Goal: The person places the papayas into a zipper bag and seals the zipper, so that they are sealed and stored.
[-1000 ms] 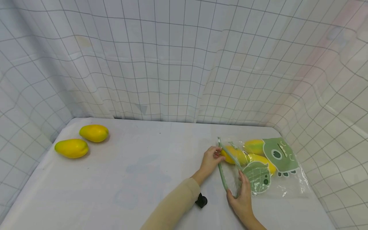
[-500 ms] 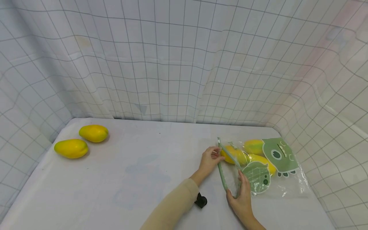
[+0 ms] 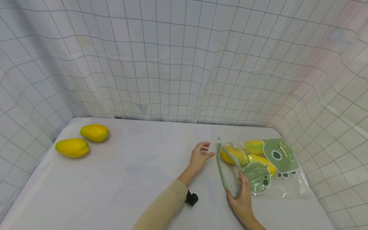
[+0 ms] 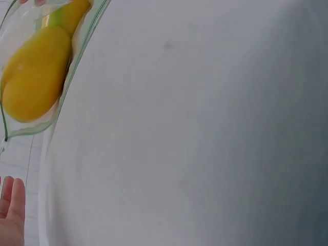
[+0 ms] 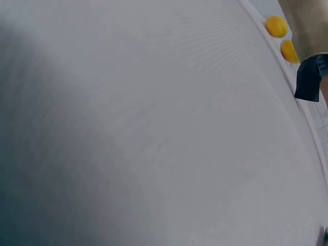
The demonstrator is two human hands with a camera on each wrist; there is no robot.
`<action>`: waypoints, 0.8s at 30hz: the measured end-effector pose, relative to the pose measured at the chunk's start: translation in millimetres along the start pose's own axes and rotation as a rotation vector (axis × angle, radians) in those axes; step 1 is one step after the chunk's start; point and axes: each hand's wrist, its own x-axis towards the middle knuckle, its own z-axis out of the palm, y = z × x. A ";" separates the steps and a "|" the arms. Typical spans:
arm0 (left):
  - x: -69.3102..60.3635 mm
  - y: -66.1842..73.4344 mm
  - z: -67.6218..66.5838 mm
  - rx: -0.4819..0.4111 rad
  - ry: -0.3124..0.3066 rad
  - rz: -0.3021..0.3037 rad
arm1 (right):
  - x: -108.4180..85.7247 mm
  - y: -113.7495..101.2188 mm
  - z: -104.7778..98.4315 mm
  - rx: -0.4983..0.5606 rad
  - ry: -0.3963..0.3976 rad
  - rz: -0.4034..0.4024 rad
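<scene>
A clear zip bag with green dinosaur prints and a green-edged mouth lies at the table's right. Three oblong yellow fruits, like mangoes or papayas, lie inside it; the prints partly cover two. My right hand holds the near corner of the bag's mouth, thumb and fingers apart along the rim, which stands parted. Just left of the mouth, my left hand is off the bag, fingers loosely bent and holding nothing. The left wrist view shows the nearest bagged fruit behind the green rim, with left fingertips below.
Two more yellow fruits, one in front and one behind, lie at the table's far left. A black wrist device shows beside my left sleeve. Grid-patterned white curtains enclose the back and sides.
My left hand has let go of the bag's rim and drawn back to the left. The right hand, the bag and the fruits keep their places.
</scene>
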 end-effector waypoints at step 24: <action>-15.2 21.2 -176.3 0.225 0.157 -0.078 | -1.1 -0.7 0.3 0.091 -0.110 0.047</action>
